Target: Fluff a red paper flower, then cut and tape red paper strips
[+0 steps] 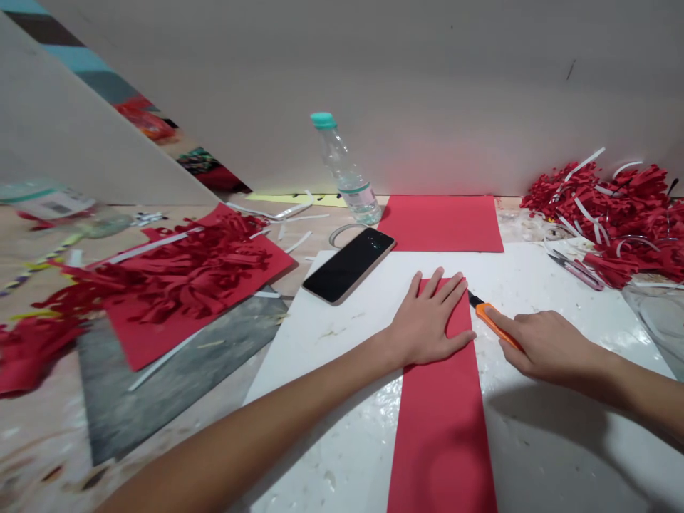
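A long red sheet [441, 442] lies lengthwise on the white board [556, 442]. My left hand [430, 324] rests flat on its far end, fingers spread, pressing it down. Just to the right, my right hand [545, 345] grips an orange utility knife [499, 326], the index finger laid along its handle. The dark blade points to the far right corner of the sheet, at or very near its right edge; whether it touches cannot be made out. A black phone [350, 263] lies left of my left hand.
Behind the board lies another red sheet [443, 223], beside a leaning plastic bottle [347, 171]. Cut red fringe pieces [197, 271] sit on a red sheet at left, over a grey board [176, 385]. More red fringe [614, 206] and small scissors [577, 269] are at right.
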A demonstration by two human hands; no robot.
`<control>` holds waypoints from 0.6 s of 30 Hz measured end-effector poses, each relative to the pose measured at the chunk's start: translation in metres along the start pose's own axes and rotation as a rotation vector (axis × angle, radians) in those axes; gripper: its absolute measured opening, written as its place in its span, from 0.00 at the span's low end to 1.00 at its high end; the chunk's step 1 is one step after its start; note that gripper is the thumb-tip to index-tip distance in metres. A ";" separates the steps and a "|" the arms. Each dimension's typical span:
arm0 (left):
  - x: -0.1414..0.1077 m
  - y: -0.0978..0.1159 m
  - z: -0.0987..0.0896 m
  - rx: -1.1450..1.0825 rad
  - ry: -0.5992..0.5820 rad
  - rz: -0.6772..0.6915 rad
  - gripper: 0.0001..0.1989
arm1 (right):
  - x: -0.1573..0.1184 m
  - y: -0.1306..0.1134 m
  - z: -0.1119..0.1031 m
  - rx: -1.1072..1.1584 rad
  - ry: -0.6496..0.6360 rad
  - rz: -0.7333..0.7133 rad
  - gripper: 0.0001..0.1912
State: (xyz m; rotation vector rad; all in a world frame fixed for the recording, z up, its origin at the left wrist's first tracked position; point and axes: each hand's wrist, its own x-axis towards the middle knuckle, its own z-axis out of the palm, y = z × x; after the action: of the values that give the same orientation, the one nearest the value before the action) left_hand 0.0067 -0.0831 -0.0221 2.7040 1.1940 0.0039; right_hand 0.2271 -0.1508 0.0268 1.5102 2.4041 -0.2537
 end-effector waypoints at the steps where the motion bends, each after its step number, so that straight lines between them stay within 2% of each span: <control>1: 0.000 0.000 0.000 0.003 0.000 -0.002 0.46 | 0.000 0.000 0.000 -0.004 0.001 -0.001 0.30; 18: 0.000 0.000 0.000 0.004 -0.005 0.002 0.46 | 0.004 -0.002 -0.005 -0.032 -0.040 0.031 0.32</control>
State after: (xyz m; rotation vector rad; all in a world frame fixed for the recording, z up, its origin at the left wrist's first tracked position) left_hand 0.0066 -0.0833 -0.0220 2.7070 1.1920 -0.0047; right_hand 0.2233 -0.1465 0.0303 1.5125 2.3411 -0.2356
